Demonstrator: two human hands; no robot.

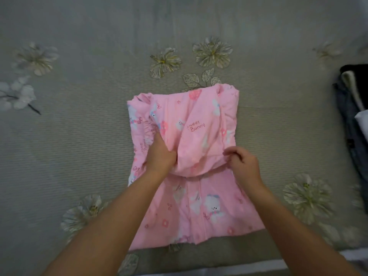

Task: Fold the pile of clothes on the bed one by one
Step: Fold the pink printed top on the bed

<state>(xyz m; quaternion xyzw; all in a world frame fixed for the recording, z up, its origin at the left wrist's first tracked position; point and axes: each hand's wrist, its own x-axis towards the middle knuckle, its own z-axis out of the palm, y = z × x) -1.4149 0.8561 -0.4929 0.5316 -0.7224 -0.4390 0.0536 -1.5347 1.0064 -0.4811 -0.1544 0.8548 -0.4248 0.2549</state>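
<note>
A pink padded garment point(196, 198) printed with white bunnies and the words "Sweet Bunny" lies on the bed in the middle of the view. Its upper part is folded down into a rounded flap over the middle. My left hand point(160, 156) presses on the garment at the flap's left side, with the fingers tucked under the fold. My right hand point(244, 163) pinches the flap's right edge between the fingertips. The lower half of the garment is spread flat towards me.
The grey-green bedspread point(79, 136) has embroidered pale flowers. A stack of dark, grey and white clothes point(353, 108) lies at the right edge. The bed's near edge point(219, 267) runs along the bottom.
</note>
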